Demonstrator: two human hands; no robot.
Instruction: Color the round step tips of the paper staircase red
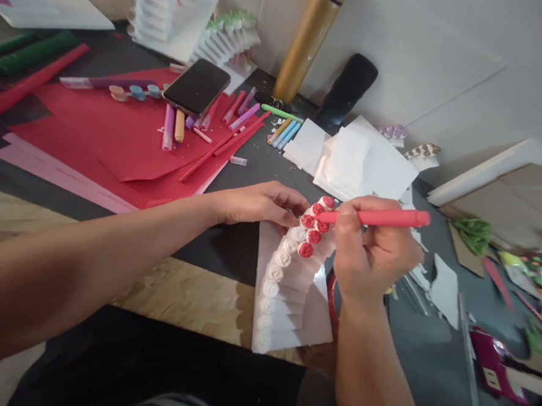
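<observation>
In my right hand (372, 246) is a red marker (389, 218), its tip against one of the rosettes at the upper end of a white paper staircase model (288, 290). Several of those rosettes are coloured red (305, 249); the ones running down the left edge are white (271, 287). My left hand (271, 204) curls round the model's upper left side, its fingertips partly hidden behind the rosettes. A white board (323, 325) forms the model's base and juts over the table's front edge.
Red paper sheets (86, 136) lie at left with a phone (198, 87) and several loose markers (240, 112). White card pieces (361, 156) are stacked beyond my hands, near a gold bottle (303, 46). On the right are paper scraps (444, 290) and a purple tool (495, 364).
</observation>
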